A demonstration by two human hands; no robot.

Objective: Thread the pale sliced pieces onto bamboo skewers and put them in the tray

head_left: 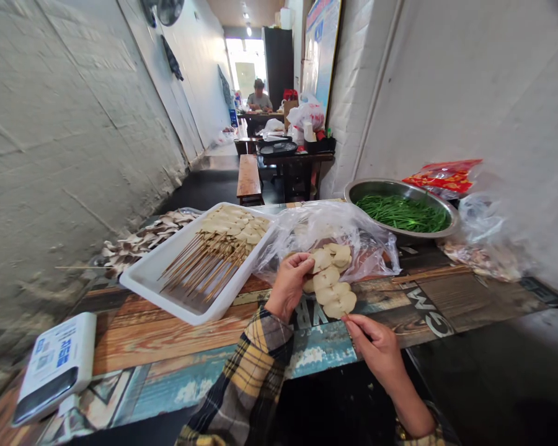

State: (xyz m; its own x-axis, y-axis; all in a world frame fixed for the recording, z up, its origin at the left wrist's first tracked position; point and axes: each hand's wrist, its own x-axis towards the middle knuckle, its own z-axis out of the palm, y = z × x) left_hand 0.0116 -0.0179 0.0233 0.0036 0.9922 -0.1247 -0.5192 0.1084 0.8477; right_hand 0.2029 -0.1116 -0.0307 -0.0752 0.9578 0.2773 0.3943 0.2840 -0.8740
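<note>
My right hand [376,350] pinches the lower end of a skewer, mostly hidden by the pale, thin round slices [335,300] threaded on it. My left hand [286,282] is closed, thumb and fingertips gripping a pale slice [322,259] at the upper left of that row. More loose slices [340,254] lie just behind, at the mouth of a clear plastic bag [302,220]. To the left, a white tray [142,279] holds several finished skewers [204,260], their slices at the far end and bare sticks toward me.
Sliced mushrooms [151,238] lie left of the tray. A steel bowl of green chives [402,212] stands at the back right, beside plastic bags [481,217]. A white payment device [56,365] sits front left. Farther back are a bench [249,175] and a seated person [259,98].
</note>
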